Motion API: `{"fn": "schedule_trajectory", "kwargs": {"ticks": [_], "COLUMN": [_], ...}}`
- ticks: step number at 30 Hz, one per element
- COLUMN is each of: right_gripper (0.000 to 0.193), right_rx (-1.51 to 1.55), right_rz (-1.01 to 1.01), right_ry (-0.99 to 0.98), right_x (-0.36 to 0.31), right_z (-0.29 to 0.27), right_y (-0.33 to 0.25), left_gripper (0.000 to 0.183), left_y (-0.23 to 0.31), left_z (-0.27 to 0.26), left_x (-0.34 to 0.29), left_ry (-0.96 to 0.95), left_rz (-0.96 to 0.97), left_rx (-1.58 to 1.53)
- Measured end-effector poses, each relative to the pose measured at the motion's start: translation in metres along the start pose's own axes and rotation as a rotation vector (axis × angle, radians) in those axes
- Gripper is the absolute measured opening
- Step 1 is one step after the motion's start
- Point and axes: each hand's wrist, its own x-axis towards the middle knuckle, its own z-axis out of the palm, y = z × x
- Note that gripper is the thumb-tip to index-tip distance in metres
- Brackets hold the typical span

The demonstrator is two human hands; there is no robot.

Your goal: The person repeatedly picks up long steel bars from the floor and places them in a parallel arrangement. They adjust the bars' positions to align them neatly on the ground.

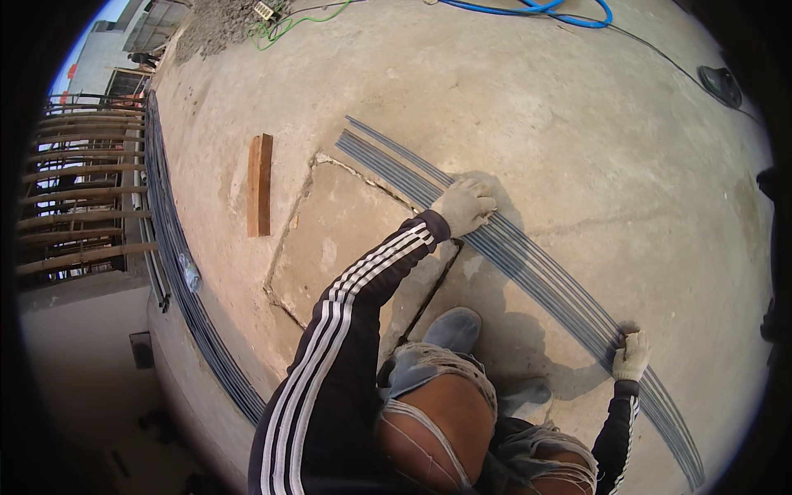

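Observation:
Several long grey steel rods (pixel 544 279) lie side by side on the concrete floor, slanting from the upper middle to the lower right. One rod sits slightly apart from the others at the far end. My left hand (pixel 464 205), in a pale work glove, is closed over the rods towards their far end, with its fingertips curled at their far side. Nearer the other end, my right hand (pixel 631 356) wears a similar glove and is closed on the rods. How many rods each hand grips is hidden.
A wooden block (pixel 259 186) lies on the floor left of the rods. Another long bundle of dark rods (pixel 186 285) runs along the left edge, beside bamboo poles (pixel 78 194). A cracked concrete slab (pixel 330 235) is by my feet. A blue hose (pixel 577 18) curves at the top.

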Motion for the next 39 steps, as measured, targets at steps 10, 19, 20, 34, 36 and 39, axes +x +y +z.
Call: {"fn": "schedule_trajectory", "kwargs": {"ticks": [10,19,20,34,36,39], "right_gripper": [0.024,0.028,0.028,0.022,0.024,0.027], "right_rx": [-0.008,0.035,0.042,0.122,0.155,0.227], "right_rz": [-0.034,-0.039,-0.042,-0.034,0.022,0.072], "right_ry": [-0.117,-0.119,-0.119,-0.096,-0.105,-0.105], "right_x": [0.002,-0.006,-0.007,-0.014,-0.014,-0.012], "right_z": [-0.013,-0.006,-0.005,-0.012,-0.013,-0.015], "right_y": [-0.001,0.019,0.021,0.022,0.017,0.009], "left_gripper": [0.025,0.017,0.015,0.016,0.018,0.019], "left_y": [0.002,0.009,0.009,0.018,0.019,0.016], "left_z": [0.012,0.014,0.014,0.015,0.014,0.012], "left_x": [-0.003,0.000,0.000,-0.004,-0.004,-0.003], "left_ry": [0.065,0.036,0.048,0.086,0.104,0.086], "left_rz": [0.021,0.004,0.003,-0.052,-0.039,-0.027], "left_rx": [-0.014,-0.088,-0.092,-0.121,-0.101,-0.091]}}
